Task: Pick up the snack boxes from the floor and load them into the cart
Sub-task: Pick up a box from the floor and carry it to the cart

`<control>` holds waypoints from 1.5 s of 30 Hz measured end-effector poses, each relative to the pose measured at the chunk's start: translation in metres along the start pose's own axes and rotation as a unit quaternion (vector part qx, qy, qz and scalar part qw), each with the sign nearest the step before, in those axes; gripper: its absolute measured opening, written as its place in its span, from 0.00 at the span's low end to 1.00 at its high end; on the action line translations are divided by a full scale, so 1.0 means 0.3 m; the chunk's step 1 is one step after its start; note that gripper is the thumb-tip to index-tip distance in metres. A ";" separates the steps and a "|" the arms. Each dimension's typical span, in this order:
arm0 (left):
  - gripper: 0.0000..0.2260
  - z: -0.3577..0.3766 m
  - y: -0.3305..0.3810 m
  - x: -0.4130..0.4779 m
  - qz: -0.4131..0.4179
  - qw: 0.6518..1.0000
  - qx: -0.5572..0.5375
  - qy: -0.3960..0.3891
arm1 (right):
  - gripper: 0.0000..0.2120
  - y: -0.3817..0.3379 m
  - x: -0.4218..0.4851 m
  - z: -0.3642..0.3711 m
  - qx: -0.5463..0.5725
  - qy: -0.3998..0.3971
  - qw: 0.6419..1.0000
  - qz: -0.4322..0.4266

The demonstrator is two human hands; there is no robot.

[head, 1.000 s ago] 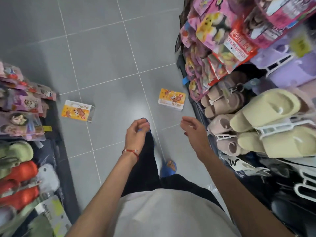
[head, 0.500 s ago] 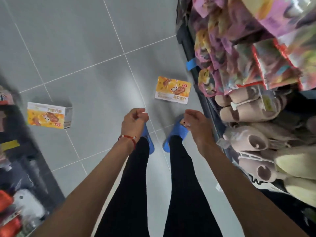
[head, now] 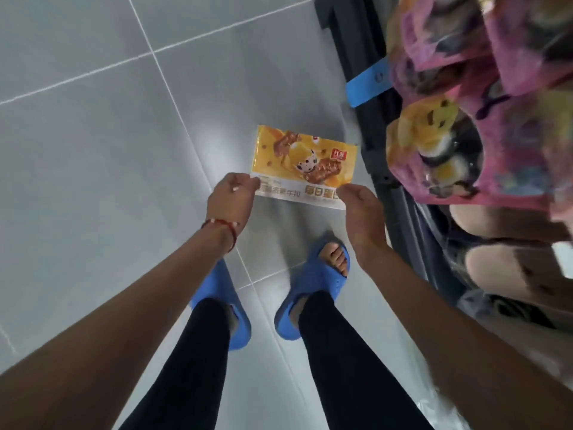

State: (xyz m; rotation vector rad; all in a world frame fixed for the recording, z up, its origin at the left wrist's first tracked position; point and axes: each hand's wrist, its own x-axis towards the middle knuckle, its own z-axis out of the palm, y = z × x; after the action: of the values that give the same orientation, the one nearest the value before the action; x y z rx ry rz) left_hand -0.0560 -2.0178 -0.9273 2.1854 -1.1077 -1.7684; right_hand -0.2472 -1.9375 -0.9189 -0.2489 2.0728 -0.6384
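Two hands are down at one snack box (head: 305, 162), and you're bent right over it. The box is face up over the grey tiled floor (head: 93, 150). It has a yellow front with a cartoon animal and a white strip along the edge nearest you. It sits just ahead of your toes, close beside the foot of the dark rack (head: 356, 57) on your right.

Your left hand (head: 231, 200), red bracelet (head: 221, 226) at the wrist, has its fingers curled tight and pinches the near left corner. Your right hand (head: 361, 212) covers the near right corner, thumb laid across the white strip, the other fingers curled underneath and out of sight. I cannot tell whether the box is off the tiles.

Your blue slippers (head: 313, 287) stand apart on the floor just behind the hands, black leggings (head: 192, 367) above them. On the rack there's a blue tag (head: 367, 83) at the edge, with blurred pink packets (head: 465, 119) hanging over it.
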 end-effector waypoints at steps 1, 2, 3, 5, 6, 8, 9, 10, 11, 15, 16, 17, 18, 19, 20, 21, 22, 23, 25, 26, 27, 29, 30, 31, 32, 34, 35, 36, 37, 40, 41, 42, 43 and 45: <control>0.16 0.032 -0.016 0.070 0.003 1.000 -0.001 0.006 | 0.10 0.027 0.063 0.021 -0.003 0.008 1.000 -0.004; 0.19 0.062 -0.025 0.130 0.004 1.000 -0.003 0.008 | 0.14 0.046 0.118 0.040 -0.007 0.015 1.000 -0.006; 0.22 0.089 -0.033 0.186 0.004 1.000 -0.007 0.006 | 0.19 0.062 0.168 0.059 -0.009 0.022 1.000 -0.006; 0.27 0.135 -0.033 0.279 0.003 1.000 -0.022 -0.006 | 0.32 0.079 0.257 0.095 -0.015 0.027 1.000 -0.003; 0.31 0.155 -0.029 0.317 0.005 0.999 -0.033 -0.015 | 0.38 0.082 0.294 0.111 -0.017 0.023 1.000 0.001; 0.36 0.186 -0.025 0.382 0.001 0.998 -0.052 -0.026 | 0.46 0.089 0.362 0.142 -0.019 0.005 1.000 0.007; 0.36 0.197 -0.026 0.408 -0.006 0.998 -0.062 -0.028 | 0.47 0.096 0.392 0.153 -0.020 -0.003 1.000 0.010; 0.34 0.204 -0.025 0.421 -0.015 0.997 -0.069 -0.028 | 0.47 0.094 0.411 0.160 -0.018 -0.006 1.000 0.016; 0.31 0.210 -0.027 0.431 -0.024 0.997 -0.075 -0.028 | 0.45 0.091 0.423 0.163 -0.016 -0.006 1.000 0.019; 0.27 0.207 -0.010 0.392 -0.045 0.996 -0.073 0.002 | 0.39 0.064 0.383 0.151 0.023 0.010 0.998 0.062; 0.27 0.197 0.000 0.368 -0.047 0.996 -0.079 0.013 | 0.39 0.054 0.349 0.146 0.039 0.020 0.996 0.080; 0.26 0.183 0.008 0.342 -0.052 0.994 -0.090 0.019 | 0.39 0.043 0.310 0.141 0.047 0.031 0.994 0.091; 0.27 0.167 0.013 0.313 -0.056 0.993 -0.103 0.024 | 0.37 0.030 0.268 0.139 0.043 0.043 0.994 0.089; 0.27 0.148 0.013 0.285 -0.062 0.991 -0.111 0.032 | 0.34 0.020 0.228 0.138 0.043 0.060 0.994 0.083; 0.26 0.128 0.014 0.251 -0.064 0.990 -0.116 0.044 | 0.31 0.009 0.188 0.135 0.047 0.083 0.992 0.079; 0.25 0.105 0.007 0.218 -0.066 0.989 -0.121 0.055 | 0.28 -0.004 0.149 0.132 0.058 0.102 0.990 0.077; 0.23 0.078 0.000 0.180 -0.068 0.987 -0.126 0.066 | 0.27 -0.021 0.108 0.133 0.063 0.115 0.988 0.076; 0.21 0.047 -0.006 0.137 -0.076 0.985 -0.134 0.075 | 0.26 -0.042 0.058 0.131 0.064 0.122 0.988 0.072; 0.21 -0.021 -0.016 0.047 -0.094 0.981 -0.141 0.098 | 0.25 -0.083 -0.037 0.131 0.047 0.128 0.989 0.057; 0.21 -0.058 -0.015 -0.006 -0.102 0.978 -0.142 0.116 | 0.24 -0.109 -0.089 0.130 0.035 0.127 0.990 0.047; 0.21 -0.098 -0.014 -0.062 -0.109 0.974 -0.146 0.133 | 0.24 -0.137 -0.147 0.127 0.024 0.122 0.992 0.035; 0.18 -0.174 -0.003 -0.174 -0.100 0.970 -0.162 0.153 | 0.25 -0.191 -0.257 0.112 0.008 0.100 0.995 -0.003; 0.16 -0.215 0.009 -0.234 -0.089 0.967 -0.178 0.157 | 0.26 -0.219 -0.315 0.102 0.000 0.083 0.996 -0.023; 0.15 -0.259 0.021 -0.292 -0.079 0.963 -0.200 0.161 | 0.27 -0.249 -0.377 0.089 -0.009 0.065 0.997 -0.045; 0.17 -0.303 0.038 -0.351 -0.066 0.960 -0.220 0.161 | 0.27 -0.279 -0.439 0.074 -0.015 0.047 0.997 -0.065; 0.21 -0.393 0.078 -0.467 -0.041 0.956 -0.243 0.159 | 0.29 -0.341 -0.564 0.039 -0.012 0.016 0.996 -0.090; 0.22 -0.436 0.097 -0.524 -0.031 0.955 -0.251 0.157 | 0.29 -0.373 -0.624 0.021 -0.008 0.005 0.995 -0.097; 0.24 -0.477 0.119 -0.584 -0.025 0.952 -0.260 0.157 | 0.29 -0.408 -0.687 0.000 -0.005 -0.006 0.995 -0.103; 0.25 -0.517 0.144 -0.647 -0.021 0.949 -0.271 0.157 | 0.28 -0.445 -0.749 -0.020 0.000 -0.015 0.994 -0.109; 0.31 -0.629 0.209 -0.828 -0.017 0.940 -0.290 0.177 | 0.20 -0.558 -0.928 -0.082 0.007 -0.034 0.991 -0.132; 0.32 -0.666 0.226 -0.886 -0.018 0.936 -0.300 0.184 | 0.19 -0.597 -0.990 -0.102 0.003 -0.041 0.989 -0.140; 0.32 -0.703 0.243 -0.942 -0.018 0.934 -0.305 0.188 | 0.18 -0.638 -1.050 -0.118 -0.001 -0.049 0.987 -0.151; 0.31 -0.741 0.262 -1.004 -0.015 0.933 -0.305 0.192 | 0.17 -0.673 -1.109 -0.132 -0.005 -0.054 0.986 -0.160; 0.29 -0.808 0.296 -1.124 0.002 0.932 -0.303 0.197 | 0.16 -0.742 -1.222 -0.156 -0.012 -0.055 0.982 -0.182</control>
State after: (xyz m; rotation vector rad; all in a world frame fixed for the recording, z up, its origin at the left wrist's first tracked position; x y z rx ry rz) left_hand 0.1016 -1.9631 -0.5368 1.9935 -0.3992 -1.3312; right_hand -0.0982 -1.9592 -0.5147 -0.6741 1.9448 -0.7977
